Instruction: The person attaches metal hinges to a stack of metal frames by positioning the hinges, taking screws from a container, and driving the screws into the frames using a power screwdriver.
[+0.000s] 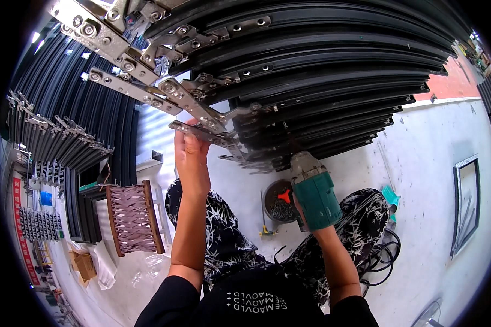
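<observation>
Strip [201, 132]: metal, at the lower left corner of the stack of black frames [327, 61]; left end free, right end running into a blur at the stack's lower edge.
Left hand [192, 151]: pinching the strip, thumb on the near face, fingers partly behind.
Right hand [304, 219]: wrapped about the green drill [316, 193]; most fingers hidden by its body.
Drill: nose toward the stack's lower edge, well right of the left hand.
Risk, drill: nose could skid along a frame and scratch it, or jump toward the left hand; likely cause, poor seating or a push off the axis.
Risk, strip: could swing and nip the fingers; cause, jointed links [193, 106] folding if the pinch slackens.
Risk, bowl [264, 204]: on the floor [420, 169] below the stack's lower edge, near the drill; a knock from drill or foot could spill the screws [282, 211].
Hard to read: drill tip and strip's right end, both smeared; contact cannot be told.
Hidden: whatever bears the stack.
Cut off: stack, at the upper edge of view.
Cable [385, 266]: black, coiled on the floor by the right knee; any join to the drill not visible.
</observation>
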`<state>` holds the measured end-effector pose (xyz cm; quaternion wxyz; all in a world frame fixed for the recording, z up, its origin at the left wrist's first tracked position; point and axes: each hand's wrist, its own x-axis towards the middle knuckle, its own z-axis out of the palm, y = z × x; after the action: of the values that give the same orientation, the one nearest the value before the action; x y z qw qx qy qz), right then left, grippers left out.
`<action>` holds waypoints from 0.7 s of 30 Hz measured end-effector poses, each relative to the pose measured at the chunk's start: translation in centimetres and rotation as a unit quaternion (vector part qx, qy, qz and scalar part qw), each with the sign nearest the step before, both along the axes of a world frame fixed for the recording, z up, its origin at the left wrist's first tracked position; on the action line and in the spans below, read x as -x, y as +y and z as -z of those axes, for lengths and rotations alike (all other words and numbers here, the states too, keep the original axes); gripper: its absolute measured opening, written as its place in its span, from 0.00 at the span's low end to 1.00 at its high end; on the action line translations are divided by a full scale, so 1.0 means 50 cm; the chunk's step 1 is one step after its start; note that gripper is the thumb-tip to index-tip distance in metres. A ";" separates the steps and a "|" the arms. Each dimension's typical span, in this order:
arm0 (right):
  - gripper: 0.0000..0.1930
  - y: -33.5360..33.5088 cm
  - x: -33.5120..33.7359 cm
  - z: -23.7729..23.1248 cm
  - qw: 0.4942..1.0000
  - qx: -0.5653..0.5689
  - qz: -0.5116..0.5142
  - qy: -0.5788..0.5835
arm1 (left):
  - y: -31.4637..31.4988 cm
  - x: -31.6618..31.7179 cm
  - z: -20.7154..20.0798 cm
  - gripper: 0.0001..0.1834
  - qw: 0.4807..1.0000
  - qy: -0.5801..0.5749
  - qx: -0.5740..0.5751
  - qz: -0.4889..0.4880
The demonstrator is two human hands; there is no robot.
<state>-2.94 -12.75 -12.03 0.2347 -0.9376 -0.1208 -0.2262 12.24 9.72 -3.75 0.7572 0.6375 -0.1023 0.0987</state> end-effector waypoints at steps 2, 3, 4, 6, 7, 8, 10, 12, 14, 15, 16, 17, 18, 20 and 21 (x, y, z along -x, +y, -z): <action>0.14 0.006 -0.005 -0.003 0.981 -0.175 -0.014 0.081 | 0.009 -0.016 0.017 0.35 0.993 0.044 0.099 0.042; 0.16 0.003 -0.009 0.004 0.978 -0.191 -0.034 0.080 | -0.001 -0.020 0.017 0.36 0.991 0.055 0.109 0.062; 0.17 0.001 -0.014 0.005 0.976 -0.199 -0.043 0.079 | -0.002 -0.022 0.016 0.36 0.990 0.056 0.110 0.062; 0.18 0.004 -0.019 -0.001 0.969 -0.224 -0.052 0.088 | -0.003 -0.025 0.014 0.36 0.989 0.029 0.087 0.119; 0.18 0.010 -0.023 -0.003 0.967 -0.232 -0.052 0.093 | -0.008 -0.026 0.010 0.35 0.989 0.028 0.080 0.120; 0.18 0.015 -0.026 -0.004 0.964 -0.240 -0.051 0.098 | -0.012 -0.026 0.013 0.35 0.989 0.029 0.081 0.120; 0.18 0.036 -0.031 -0.004 0.870 -0.472 -0.040 0.136 | -0.021 -0.027 0.018 0.34 0.990 0.027 0.116 0.077; 0.19 0.058 -0.038 -0.004 0.720 -0.675 -0.027 0.160 | -0.020 -0.028 0.025 0.32 0.989 0.020 0.128 0.069; 0.19 0.073 -0.044 -0.011 0.629 -0.761 -0.019 0.159 | -0.022 -0.025 0.028 0.33 0.989 0.009 0.139 0.046; 0.19 0.079 -0.044 -0.018 0.640 -0.752 -0.019 0.160 | -0.020 -0.027 0.039 0.33 0.989 0.013 0.144 0.041; 0.19 0.082 -0.042 -0.012 0.653 -0.738 -0.008 0.169 | -0.021 -0.028 0.040 0.32 0.988 0.001 0.147 0.041; 0.19 0.083 -0.040 -0.006 0.666 -0.724 0.004 0.180 | -0.020 -0.030 0.047 0.32 0.985 0.003 0.173 0.025; 0.19 0.084 -0.039 -0.002 0.679 -0.709 0.015 0.190 | -0.018 -0.030 0.053 0.33 0.980 0.007 0.198 0.011; 0.19 0.085 -0.034 -0.004 0.695 -0.688 0.025 0.206 | -0.020 -0.029 0.055 0.33 0.980 0.014 0.198 0.004; 0.19 0.087 -0.040 -0.002 0.693 -0.692 0.050 0.197 | -0.020 -0.029 0.056 0.33 0.979 0.011 0.201 0.007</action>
<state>-0.93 -8.42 -11.95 0.8236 -0.5381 0.1659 -0.0678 13.69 8.74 -6.57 0.8717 0.4724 -0.0769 0.1049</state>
